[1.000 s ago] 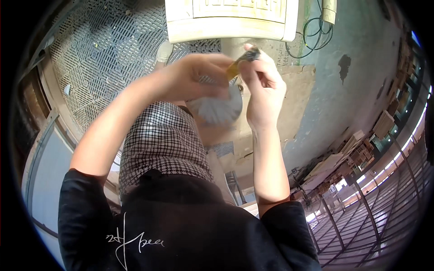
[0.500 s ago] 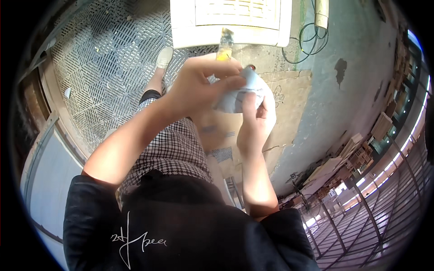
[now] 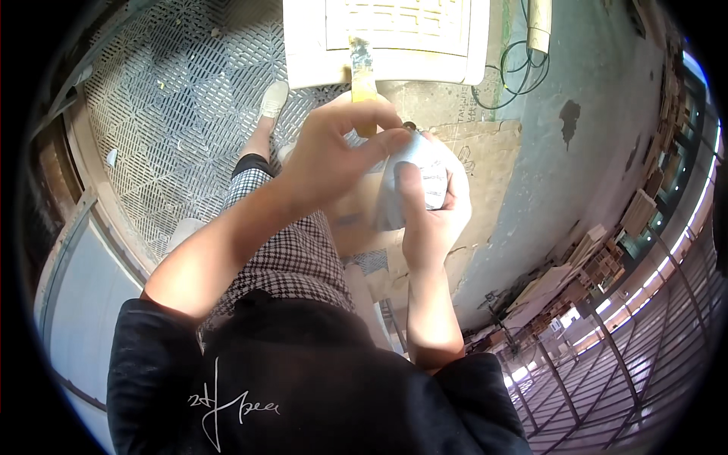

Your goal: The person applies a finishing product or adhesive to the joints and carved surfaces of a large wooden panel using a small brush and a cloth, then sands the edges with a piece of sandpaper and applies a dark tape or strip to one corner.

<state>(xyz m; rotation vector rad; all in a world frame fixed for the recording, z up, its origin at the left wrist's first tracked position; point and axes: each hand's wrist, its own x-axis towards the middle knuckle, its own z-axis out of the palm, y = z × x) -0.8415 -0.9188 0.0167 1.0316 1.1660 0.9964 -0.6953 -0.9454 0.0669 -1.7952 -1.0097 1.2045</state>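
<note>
My left hand [image 3: 330, 148] is closed around a narrow yellow-handled tool [image 3: 364, 85]. Its grey, dark-smudged flat end points away from me; whether it is a blade or a brush I cannot tell. The thumb and forefinger of that hand also reach the top of a pale blue-grey, printed pouch-like thing [image 3: 432, 182]. A small dark round piece [image 3: 409, 126] shows at that top, beside the fingertips. My right hand [image 3: 444, 220] grips the pale thing from the right, thumb across its front. Its lower left part is blurred.
Ahead stands a cream plastic piece [image 3: 303, 64] with a grid of recesses. Grey slatted matting [image 3: 174, 129] covers the floor at left, flattened cardboard [image 3: 493, 163] the floor ahead. A dark cable [image 3: 523, 95] lies coiled near a pale tube [image 3: 539, 26]. Metal bars [image 3: 607, 334] slant at lower right.
The yellow-handled tool has shifted slightly left with my left hand. The pale thing has turned and spread lower in my right hand, showing more print. Both hands keep their hold.
</note>
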